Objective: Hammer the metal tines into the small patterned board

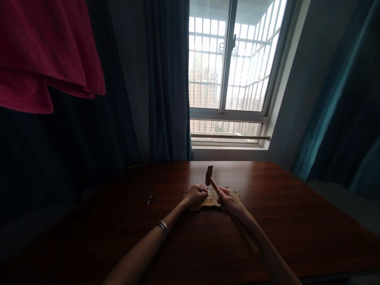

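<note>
My right hand is closed round the wooden handle of a hammer. The hammer's dark head is directly above a thin, upright, nail-like metal pin; whether they touch I cannot tell. My left hand is closed, with its fingertips pinching that pin low down. Under both hands lies a light brown piece of material dotted with many small dark holes or marks, its edge uneven. The hands cover its left and right parts. The pin's lower end is partly hidden by my left fingers.
The dark wooden table extends under everything. Left of the hands lie thin slender items, too small to name. Behind the table are a barred window and dark blue curtains. Red cloth hangs at the upper left.
</note>
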`<state>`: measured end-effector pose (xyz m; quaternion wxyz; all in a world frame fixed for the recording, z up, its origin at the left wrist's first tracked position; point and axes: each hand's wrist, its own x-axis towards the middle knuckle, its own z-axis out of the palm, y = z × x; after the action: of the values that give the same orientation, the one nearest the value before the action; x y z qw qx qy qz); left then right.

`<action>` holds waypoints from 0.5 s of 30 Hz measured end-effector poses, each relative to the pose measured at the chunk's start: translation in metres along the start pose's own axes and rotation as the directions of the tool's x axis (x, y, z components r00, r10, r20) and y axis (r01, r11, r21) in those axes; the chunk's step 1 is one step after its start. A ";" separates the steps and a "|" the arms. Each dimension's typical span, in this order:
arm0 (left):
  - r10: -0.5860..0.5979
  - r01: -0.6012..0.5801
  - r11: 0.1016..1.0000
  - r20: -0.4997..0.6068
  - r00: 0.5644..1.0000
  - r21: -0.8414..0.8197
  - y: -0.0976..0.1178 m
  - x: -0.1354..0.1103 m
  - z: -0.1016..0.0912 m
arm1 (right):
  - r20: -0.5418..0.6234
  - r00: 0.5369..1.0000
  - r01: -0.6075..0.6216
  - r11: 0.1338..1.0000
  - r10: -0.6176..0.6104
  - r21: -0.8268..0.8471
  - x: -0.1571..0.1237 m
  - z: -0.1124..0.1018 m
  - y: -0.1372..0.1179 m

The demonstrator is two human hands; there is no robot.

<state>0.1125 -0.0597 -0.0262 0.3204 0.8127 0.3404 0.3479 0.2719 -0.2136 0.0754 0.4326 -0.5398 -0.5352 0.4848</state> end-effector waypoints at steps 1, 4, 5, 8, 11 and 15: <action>-0.002 0.002 1.000 -0.004 1.000 0.002 0.000 0.000 0.000 | 0.004 1.000 0.006 1.000 -0.006 0.023 0.000 0.000 -0.002; -0.003 0.003 1.000 -0.020 1.000 -0.002 0.000 0.000 0.000 | -0.016 0.999 0.041 0.996 -0.040 0.073 -0.001 0.000 -0.004; -0.001 0.001 1.000 -0.019 1.000 -0.008 0.000 0.000 0.000 | -0.025 0.999 0.044 0.997 -0.042 0.071 -0.001 0.001 -0.002; 0.001 -0.001 1.000 -0.006 1.000 -0.022 0.003 -0.001 0.000 | -0.033 0.999 0.013 0.999 -0.012 0.035 0.000 0.002 0.006; -0.015 0.015 1.000 -0.007 1.000 -0.016 0.007 -0.002 -0.002 | -0.032 1.000 0.000 1.000 0.001 0.025 0.001 0.001 0.007; -0.039 0.039 0.999 -0.016 0.999 -0.001 0.013 -0.003 -0.003 | -0.046 0.998 0.051 0.998 -0.049 0.040 0.003 -0.003 -0.002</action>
<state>0.1133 -0.0682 -0.0162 0.3249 0.8029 0.3585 0.3481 0.2739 -0.2105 0.0777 0.4676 -0.5281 -0.5283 0.4725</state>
